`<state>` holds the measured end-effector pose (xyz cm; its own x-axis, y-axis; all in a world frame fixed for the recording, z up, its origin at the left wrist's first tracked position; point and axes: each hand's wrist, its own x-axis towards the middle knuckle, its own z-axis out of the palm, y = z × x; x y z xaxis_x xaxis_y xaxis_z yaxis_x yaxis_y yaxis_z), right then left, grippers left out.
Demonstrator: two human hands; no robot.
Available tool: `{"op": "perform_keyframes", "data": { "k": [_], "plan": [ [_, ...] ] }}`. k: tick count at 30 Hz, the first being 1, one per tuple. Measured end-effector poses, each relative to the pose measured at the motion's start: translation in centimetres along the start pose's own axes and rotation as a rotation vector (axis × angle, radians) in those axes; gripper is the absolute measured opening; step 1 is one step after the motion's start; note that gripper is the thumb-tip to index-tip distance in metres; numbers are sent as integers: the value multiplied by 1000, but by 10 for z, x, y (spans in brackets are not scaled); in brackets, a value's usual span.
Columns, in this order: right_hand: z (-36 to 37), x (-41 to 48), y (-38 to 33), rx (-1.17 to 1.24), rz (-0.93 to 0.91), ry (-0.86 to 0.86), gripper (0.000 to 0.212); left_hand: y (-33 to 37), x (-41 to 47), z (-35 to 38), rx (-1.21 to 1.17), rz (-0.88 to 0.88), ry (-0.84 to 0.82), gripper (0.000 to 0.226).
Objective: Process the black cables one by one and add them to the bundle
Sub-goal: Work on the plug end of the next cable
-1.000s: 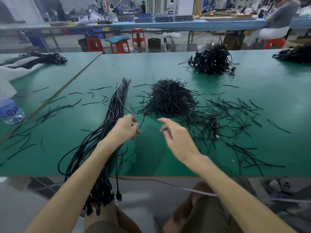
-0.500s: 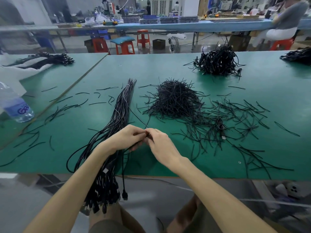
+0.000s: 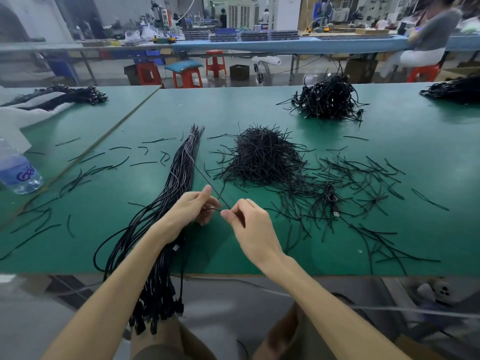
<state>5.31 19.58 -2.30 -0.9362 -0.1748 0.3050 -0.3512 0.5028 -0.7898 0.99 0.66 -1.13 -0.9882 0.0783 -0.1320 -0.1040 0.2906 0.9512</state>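
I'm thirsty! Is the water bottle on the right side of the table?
No, the water bottle sits at the far left edge of the green table.

red stools (image 3: pixel 187 77) beside a blue workbench (image 3: pixel 285 45).

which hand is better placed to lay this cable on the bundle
Probably left. The left hand is right beside the bundle and holds the cable; the right hand pinches it farther away.

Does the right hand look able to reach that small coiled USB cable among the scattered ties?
Probably yes: the coiled USB cable lies openly on the table just right of the right hand, with only flat loose ties between. That hand is pinching a thin black strand, though.
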Motion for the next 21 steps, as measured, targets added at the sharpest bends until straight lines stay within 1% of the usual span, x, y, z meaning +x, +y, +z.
{"op": "perform_keyframes", "data": {
  "k": [1,3,7,9,11,13,15,17,19,21],
  "plan": [
    [1,-3,-1,22,-3,-1,34,-4,0,-3,-81,4,5,60],
    [-1,-7,-3,65,2,39,39,-9,0,-8,-188,-1,-44,62],
    [-19,-3,4,157,80,217,43,-9,-1,-16,-273,-36,-213,63],
    [-29,-1,10,162,111,278,43,-5,-2,-17,-429,-11,-274,51],
    [-33,-2,14,135,84,287,41,3,-1,-13,-614,28,-302,37],
    [-34,-7,14,67,-27,258,37,12,1,-5,-783,53,-272,27],
    [-36,-13,15,-74,-189,227,30,19,1,5,-939,43,-218,21],
    [-37,-19,15,-216,-349,170,27,25,0,17,-997,24,-189,20],
    [-37,-26,16,-242,-393,70,27,29,-2,27,-1005,18,-194,24],
    [-39,-32,20,-199,-324,-62,30,33,-6,34,-1110,-4,-284,26]
  ]
}}
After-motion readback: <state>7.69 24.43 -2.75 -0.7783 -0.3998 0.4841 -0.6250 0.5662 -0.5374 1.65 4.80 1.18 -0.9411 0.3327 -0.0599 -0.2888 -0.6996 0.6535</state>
